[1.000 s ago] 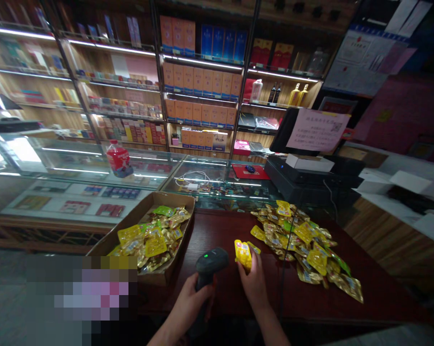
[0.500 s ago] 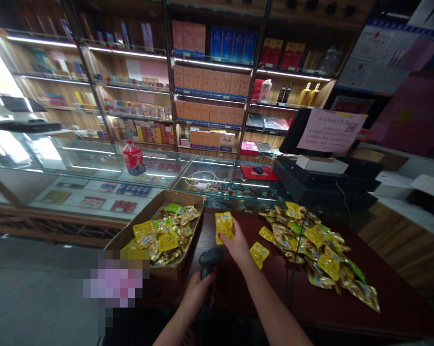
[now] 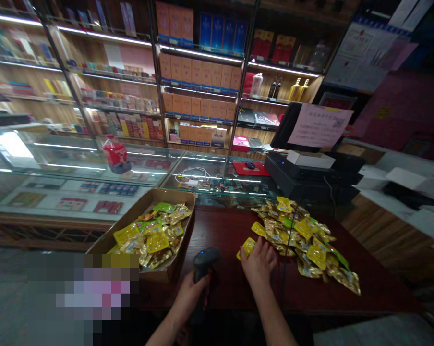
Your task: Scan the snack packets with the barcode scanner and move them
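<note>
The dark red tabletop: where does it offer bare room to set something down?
Bare tabletop lies between the cardboard box and the packet pile, beyond the scanner, and between the pile and the near edge. Crowded: the pile and beside it, where the right hand overlaps a yellow packet.

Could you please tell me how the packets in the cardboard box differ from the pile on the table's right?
The boxed packets lie within cardboard walls, whereas the pile lies loose on the table. The right hand is near the pile, away from the boxed packets. Both mix gold, yellow and green packaging.
</note>
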Demonstrator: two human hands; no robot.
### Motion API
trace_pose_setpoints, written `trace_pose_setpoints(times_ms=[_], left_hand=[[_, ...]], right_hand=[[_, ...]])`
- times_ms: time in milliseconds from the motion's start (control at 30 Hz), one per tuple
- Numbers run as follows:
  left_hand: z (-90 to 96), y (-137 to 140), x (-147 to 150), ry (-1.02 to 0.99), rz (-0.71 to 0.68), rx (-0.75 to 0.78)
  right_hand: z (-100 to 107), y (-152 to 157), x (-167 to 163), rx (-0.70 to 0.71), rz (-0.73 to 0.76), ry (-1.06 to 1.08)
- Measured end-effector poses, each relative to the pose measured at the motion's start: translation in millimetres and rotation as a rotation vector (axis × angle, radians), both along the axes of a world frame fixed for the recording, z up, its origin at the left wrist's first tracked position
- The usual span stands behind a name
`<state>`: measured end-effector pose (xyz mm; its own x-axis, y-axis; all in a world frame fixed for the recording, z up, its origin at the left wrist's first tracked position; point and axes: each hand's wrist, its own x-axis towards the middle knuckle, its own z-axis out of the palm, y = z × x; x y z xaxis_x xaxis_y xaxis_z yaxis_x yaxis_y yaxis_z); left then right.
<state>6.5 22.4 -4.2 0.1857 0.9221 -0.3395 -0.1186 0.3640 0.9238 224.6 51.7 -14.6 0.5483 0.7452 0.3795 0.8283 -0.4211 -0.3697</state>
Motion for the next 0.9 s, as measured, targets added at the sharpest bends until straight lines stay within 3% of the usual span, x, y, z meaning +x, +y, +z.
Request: trace_pose_setpoints(times_ms=[133,400,600,900], left_hand=[[1.5,0.3,0.2,0.016,-0.008,-0.009],[44.8,-14.1,1.6,0.031,-0.088,0.011],[68.4,-11.3,14.7,-0.051,-0.133,0.026],[74.2,-11.2,22.6,-0.054,-0.172,0.013]], right_hand=[[-12.9,-10.9,3.9,-0.036,0.079,0.021],[-18.0,-5.9,11.5,0.307,0.355,0.447],[-27.8,-6.9,18.8,0.342,0.339,0.532],[-33.8,-2.5,18.1,0.403,0.273,0.556]])
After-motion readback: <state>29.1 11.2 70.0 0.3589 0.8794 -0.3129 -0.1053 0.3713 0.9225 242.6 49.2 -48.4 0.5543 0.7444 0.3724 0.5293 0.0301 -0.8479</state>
